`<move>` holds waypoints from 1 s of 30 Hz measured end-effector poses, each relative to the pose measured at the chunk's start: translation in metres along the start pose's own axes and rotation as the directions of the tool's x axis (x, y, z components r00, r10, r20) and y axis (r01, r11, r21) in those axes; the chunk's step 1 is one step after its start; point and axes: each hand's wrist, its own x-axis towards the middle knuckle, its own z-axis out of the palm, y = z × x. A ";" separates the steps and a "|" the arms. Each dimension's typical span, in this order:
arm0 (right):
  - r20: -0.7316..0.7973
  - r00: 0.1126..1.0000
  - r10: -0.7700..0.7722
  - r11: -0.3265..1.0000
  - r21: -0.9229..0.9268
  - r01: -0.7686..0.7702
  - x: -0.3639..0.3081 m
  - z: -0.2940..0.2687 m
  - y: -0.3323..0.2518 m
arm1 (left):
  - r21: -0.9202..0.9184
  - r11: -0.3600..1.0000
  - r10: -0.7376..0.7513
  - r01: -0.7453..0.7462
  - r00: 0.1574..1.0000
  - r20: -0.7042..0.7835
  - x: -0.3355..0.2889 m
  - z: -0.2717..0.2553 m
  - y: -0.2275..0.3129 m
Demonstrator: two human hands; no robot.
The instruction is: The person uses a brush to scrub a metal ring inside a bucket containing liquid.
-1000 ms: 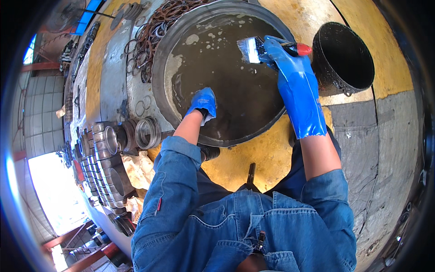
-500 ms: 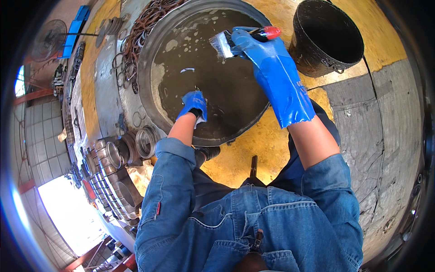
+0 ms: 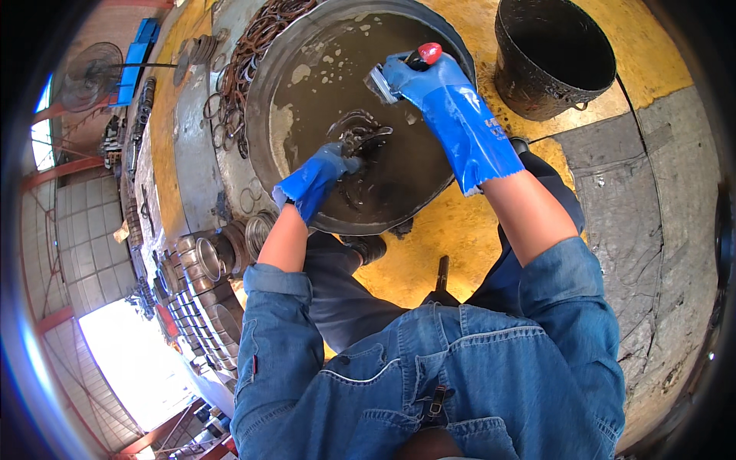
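My left hand (image 3: pixel 318 178), in a blue rubber glove, is clenched on a dark, curved metal part (image 3: pixel 360 138) and holds it at the surface of the murky liquid inside the large round metal basin (image 3: pixel 264 100). The part sits near the centre of the basin, wet and partly raised out of the liquid. My right hand (image 3: pixel 429 77), also in a blue glove, is clenched around a brush with a red handle end (image 3: pixel 429 52); its bristle head (image 3: pixel 377 83) points toward the basin centre, just above and to the right of the metal part. I cannot tell whether the bristles touch the part. The basin rests on a floor painted yellow (image 3: pixel 437 245). A black bucket (image 3: pixel 552 61) stands just outside the basin, to its right, apart from both hands. A tangle of rusty metal rings (image 3: pixel 253 54) lies against the left rim of the basin. Further left of the basin, cylindrical metal sleeves (image 3: pixel 203 257) stand in rows. A dark tool (image 3: pixel 442 272) lies on the yellow floor below the basin, between my knees. I wear a denim jacket (image 3: pixel 429 368), sleeves pushed up.
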 end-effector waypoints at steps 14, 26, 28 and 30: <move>0.459 0.696 -0.553 0.827 0.197 0.527 -0.075 0.076 0.015 | -0.696 0.670 0.118 -0.257 0.963 -0.242 -0.082 -0.010 0.038; 0.262 0.962 -0.073 0.993 0.112 0.045 0.042 0.059 0.090 | -0.704 0.662 0.053 -0.259 0.953 -0.300 -0.068 0.004 0.029; -0.016 1.000 0.016 0.998 -0.057 -0.017 0.039 0.064 0.105 | -0.697 0.659 0.066 -0.281 0.946 -0.319 -0.066 0.012 0.037; -0.061 0.998 0.007 0.999 -0.037 -0.009 0.046 0.056 0.113 | -0.642 0.699 0.117 -0.315 0.936 -0.332 -0.055 0.014 0.041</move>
